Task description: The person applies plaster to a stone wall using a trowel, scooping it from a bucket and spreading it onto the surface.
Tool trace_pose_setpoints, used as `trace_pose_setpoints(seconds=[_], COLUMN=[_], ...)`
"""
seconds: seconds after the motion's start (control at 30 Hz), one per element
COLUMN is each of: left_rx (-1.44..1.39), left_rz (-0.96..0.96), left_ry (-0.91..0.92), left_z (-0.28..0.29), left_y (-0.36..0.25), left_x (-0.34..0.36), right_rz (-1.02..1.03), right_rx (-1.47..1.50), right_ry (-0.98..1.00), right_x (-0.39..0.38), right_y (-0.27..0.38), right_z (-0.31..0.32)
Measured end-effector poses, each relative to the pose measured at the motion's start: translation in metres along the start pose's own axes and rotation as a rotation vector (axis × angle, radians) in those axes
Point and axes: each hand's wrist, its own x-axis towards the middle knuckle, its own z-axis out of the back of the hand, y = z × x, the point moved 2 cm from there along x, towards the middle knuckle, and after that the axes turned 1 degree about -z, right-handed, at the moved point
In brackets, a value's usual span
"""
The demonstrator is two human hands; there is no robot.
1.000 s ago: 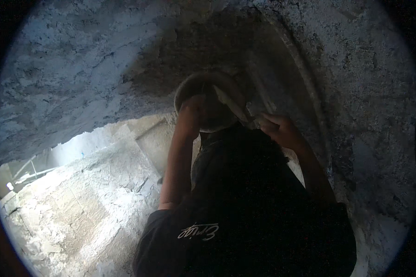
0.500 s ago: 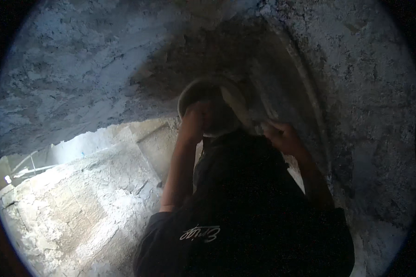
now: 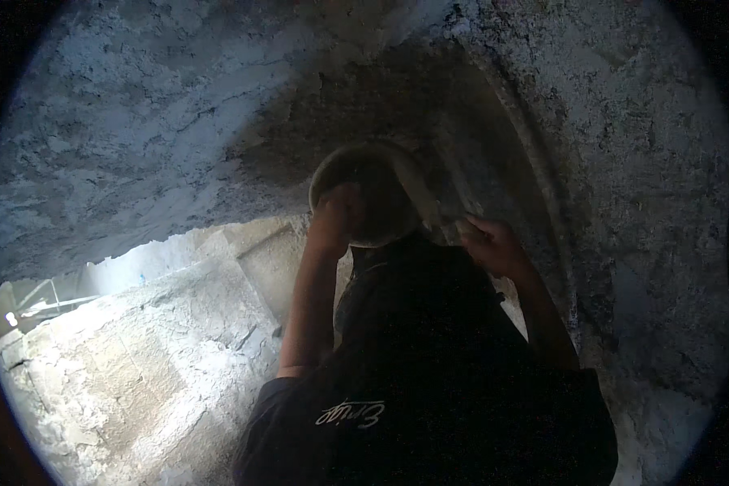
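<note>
In the middle of the view is a round, dull bowl (image 3: 371, 232), its inside dark with shadow. My left hand (image 3: 336, 212) is closed over its left rim, the curled fingers showing against the dark inside. From the right, my right hand (image 3: 492, 245) is closed round the handle of a flat-bladed scraper (image 3: 415, 188). The pale blade of this tool lies slantwise across the right side of the bowl. Shade hides whatever the bowl contains and most of the handle.
A rough grey plastered surface (image 3: 138, 121) spreads across the top and left. At right, a curved ridge (image 3: 535, 134) runs down another rough grey wall (image 3: 656, 202). Brightly lit, crusted ground (image 3: 138, 364) lies lower left, with thin pale bars (image 3: 57, 301) beyond it.
The bowl and my left hand have shifted slightly left and down. My right hand and the scraper have moved a little lower. Both grips stay the same.
</note>
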Motion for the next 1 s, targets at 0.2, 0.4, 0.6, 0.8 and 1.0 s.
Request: trace_pose_setpoints(seconds=[0.2,0.4,0.6,0.8,1.0], left_rx=[-0.159,0.193,-0.144,-0.295,0.021], left_rz=[0.228,0.034,0.251,0.158,0.019], left_ry=[0.027,-0.046,-0.038,-0.098,0.004], left_z=[0.009,0.017,0.022,0.004,0.004], left_y=[0.009,0.020,0.019,0.005,0.003], left_x=[0.001,0.006,0.007,-0.002,-0.001], right_rz=[-0.339,-0.586,-0.458,-0.450,-0.147], right_rx=[0.097,0.462,0.841,0.212,-0.266], right_ry=[0.104,0.180,0.171,0.200,0.184], right_x=[-0.002,-0.005,-0.014,-0.005,0.011], right_y=[-0.010,-0.050,-0.047,-0.009,0.022], right_z=[-0.003,-0.002,0.007,0.029,0.034])
